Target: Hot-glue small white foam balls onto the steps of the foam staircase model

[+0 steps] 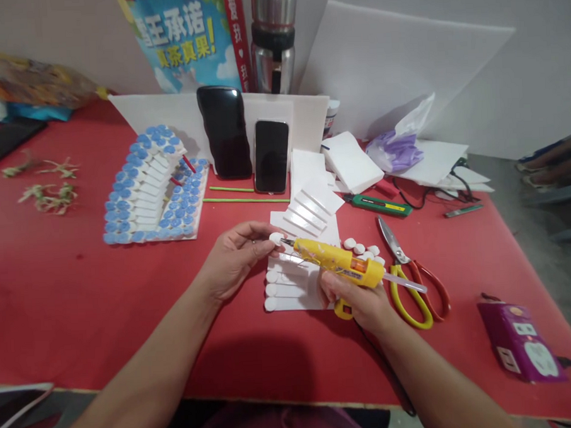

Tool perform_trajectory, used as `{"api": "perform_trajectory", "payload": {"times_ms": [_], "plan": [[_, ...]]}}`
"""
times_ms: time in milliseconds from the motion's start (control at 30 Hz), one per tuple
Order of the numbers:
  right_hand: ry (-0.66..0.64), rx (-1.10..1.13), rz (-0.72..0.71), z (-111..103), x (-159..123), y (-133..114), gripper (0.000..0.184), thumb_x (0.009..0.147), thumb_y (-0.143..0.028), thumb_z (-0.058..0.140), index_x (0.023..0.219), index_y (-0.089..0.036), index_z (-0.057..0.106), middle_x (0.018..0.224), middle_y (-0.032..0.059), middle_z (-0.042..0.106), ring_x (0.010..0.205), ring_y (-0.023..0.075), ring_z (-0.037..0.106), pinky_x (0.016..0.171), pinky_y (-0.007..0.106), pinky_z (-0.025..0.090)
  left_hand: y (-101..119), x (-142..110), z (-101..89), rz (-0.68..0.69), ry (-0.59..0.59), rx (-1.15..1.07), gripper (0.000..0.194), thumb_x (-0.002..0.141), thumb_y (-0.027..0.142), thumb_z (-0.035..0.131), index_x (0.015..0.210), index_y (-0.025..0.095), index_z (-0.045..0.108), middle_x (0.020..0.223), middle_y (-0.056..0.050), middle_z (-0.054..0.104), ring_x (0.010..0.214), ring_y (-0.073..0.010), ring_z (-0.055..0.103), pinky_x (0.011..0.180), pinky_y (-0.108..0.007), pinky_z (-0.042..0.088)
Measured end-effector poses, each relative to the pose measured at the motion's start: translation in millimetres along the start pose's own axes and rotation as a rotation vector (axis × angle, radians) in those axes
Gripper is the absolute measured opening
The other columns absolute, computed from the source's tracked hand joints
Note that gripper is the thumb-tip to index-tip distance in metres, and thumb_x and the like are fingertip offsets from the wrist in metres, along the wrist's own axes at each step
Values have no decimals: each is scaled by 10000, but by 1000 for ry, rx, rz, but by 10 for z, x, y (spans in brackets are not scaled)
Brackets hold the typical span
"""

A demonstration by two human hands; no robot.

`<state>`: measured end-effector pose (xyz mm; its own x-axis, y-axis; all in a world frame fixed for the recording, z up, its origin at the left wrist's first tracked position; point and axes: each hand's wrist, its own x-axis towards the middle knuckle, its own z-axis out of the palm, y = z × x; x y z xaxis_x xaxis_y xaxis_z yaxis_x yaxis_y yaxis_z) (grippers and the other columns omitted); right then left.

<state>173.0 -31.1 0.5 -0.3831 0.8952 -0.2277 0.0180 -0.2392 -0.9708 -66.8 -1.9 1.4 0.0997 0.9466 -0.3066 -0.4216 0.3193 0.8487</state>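
Observation:
Between the thumb and fingers of my left hand (240, 254) is a small white disc (276, 239). My right hand (358, 296) grips a yellow hot glue gun (332, 256), its nozzle touching or nearly touching the disc. A clear glue stick (406, 282) juts from the gun's rear. Below both hands lies a white foam-board piece (308, 302) with stepped strips and round white discs (270, 290) along its left edge. More loose white discs (363, 248) sit just behind the gun, which partly hides the board.
Left stands a stair model (142, 189) covered in blue discs. Scissors (408, 272), a green utility knife (382, 205) and a purple power box (522, 341) lie right. Two phones (271, 154) lean on a white board behind green sticks (244, 200); a steel flask (274, 41) stands farther back.

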Motion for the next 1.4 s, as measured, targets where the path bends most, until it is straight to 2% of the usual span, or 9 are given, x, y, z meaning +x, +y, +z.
{"api": "perform_trajectory", "payload": {"times_ms": [167, 633, 833, 1100, 1267, 1400], "plan": [[-8, -8, -8, 0, 4, 22, 515, 927, -617, 676, 616, -207, 651, 574, 32, 598, 569, 207, 592, 555, 355, 437, 11, -12, 14, -9, 0, -9, 295, 688, 233, 954, 931, 167, 802, 933, -49, 800, 776, -145, 740, 767, -254, 615], [-45, -15, -14, -27, -3, 61, 502, 953, -600, 649, 626, -222, 694, 562, 38, 615, 556, 215, 594, 527, 358, 435, -32, 5, -15, 10, -26, -63, 269, 706, 196, 943, 936, 163, 808, 965, -65, 808, 831, -167, 767, 812, -268, 630], [-4, 17, 8, 5, -5, 30, 492, 920, -617, 692, 627, -222, 673, 553, 23, 596, 545, 204, 592, 516, 350, 430, -25, 5, -19, 10, -21, -92, 268, 703, 187, 947, 936, 173, 816, 940, -55, 812, 816, -169, 775, 801, -267, 642], [3, 19, 15, 8, 15, 21, 492, 935, -583, 694, 601, -226, 637, 565, 17, 604, 550, 195, 597, 530, 346, 429, -34, 24, 12, 81, 19, -88, 265, 692, 197, 957, 919, 188, 821, 913, -48, 816, 796, -157, 772, 804, -259, 633], [40, 89, -69, -25, 55, -51, 501, 916, -575, 712, 569, -233, 596, 557, 9, 558, 530, 195, 592, 525, 356, 458, 2, -59, -22, 155, 89, 69, 242, 741, 240, 932, 960, 215, 831, 921, -41, 804, 769, -145, 736, 787, -267, 612], [84, 92, -138, -86, 81, -57, 532, 903, -596, 716, 551, -221, 580, 541, 14, 560, 511, 191, 593, 513, 350, 442, 60, -211, -96, 199, 102, 308, 237, 794, 299, 895, 1012, 228, 837, 1012, -68, 785, 867, -205, 725, 824, -340, 615]]}}
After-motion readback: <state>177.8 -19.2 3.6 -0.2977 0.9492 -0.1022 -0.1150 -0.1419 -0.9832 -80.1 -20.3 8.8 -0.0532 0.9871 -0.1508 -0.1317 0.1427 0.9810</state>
